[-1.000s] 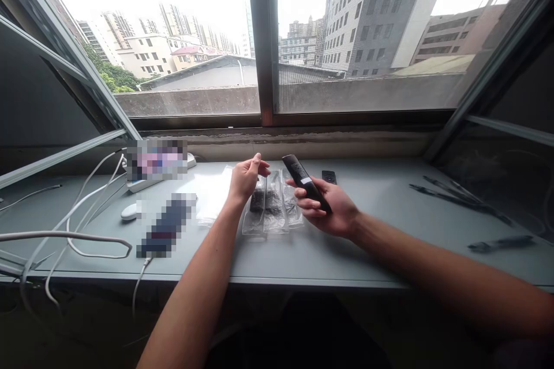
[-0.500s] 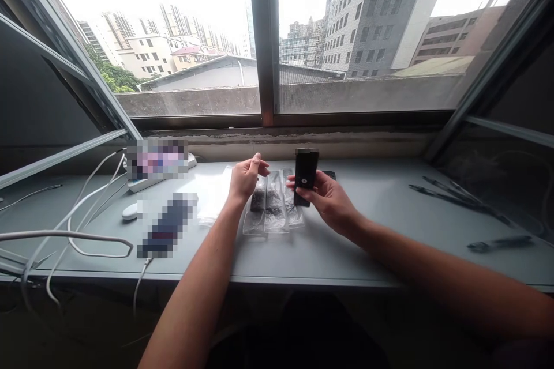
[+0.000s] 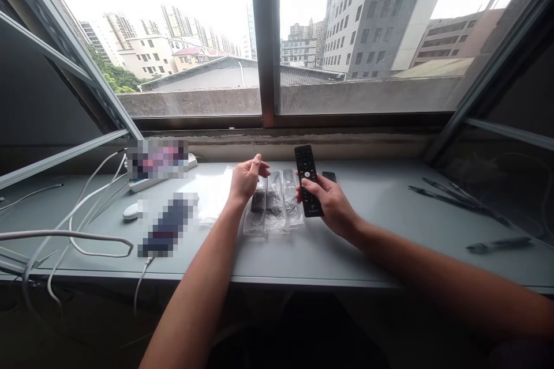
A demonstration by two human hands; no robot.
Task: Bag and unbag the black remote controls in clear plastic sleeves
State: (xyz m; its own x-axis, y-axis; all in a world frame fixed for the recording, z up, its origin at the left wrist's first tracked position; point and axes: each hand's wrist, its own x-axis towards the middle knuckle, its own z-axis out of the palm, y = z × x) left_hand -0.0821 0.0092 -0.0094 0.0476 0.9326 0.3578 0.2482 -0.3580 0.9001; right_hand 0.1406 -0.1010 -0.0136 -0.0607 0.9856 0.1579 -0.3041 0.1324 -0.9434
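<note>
My right hand (image 3: pixel 332 199) is closed round a black remote control (image 3: pixel 308 158), its thumb over the keys near a white round button. The button face is toward me. My left hand (image 3: pixel 247 180) hovers left of it with loosely curled fingers slightly apart, and nothing shows in it. Below and between the hands, clear plastic bags (image 3: pixel 276 213) lie side by side on the desk, with dark objects inside. The left hand covers part of the leftmost bag. Behind my right hand lies another black remote (image 3: pixel 329 175), mostly hidden.
On the grey desk (image 3: pixel 372 259), a blurred-out device (image 3: pixel 167 228) with a cable, a white mouse (image 3: pixel 130 211) and a power strip (image 3: pixel 162 177) lie at left. White cables (image 3: pixel 71 233) loop over the left edge. Dark cables (image 3: pixel 459 199) lie at right. A window frame (image 3: pixel 267 69) rises behind.
The remote in my right hand has turned, so its buttons now show more fully and its lower end points toward me. My left hand stays almost still.
</note>
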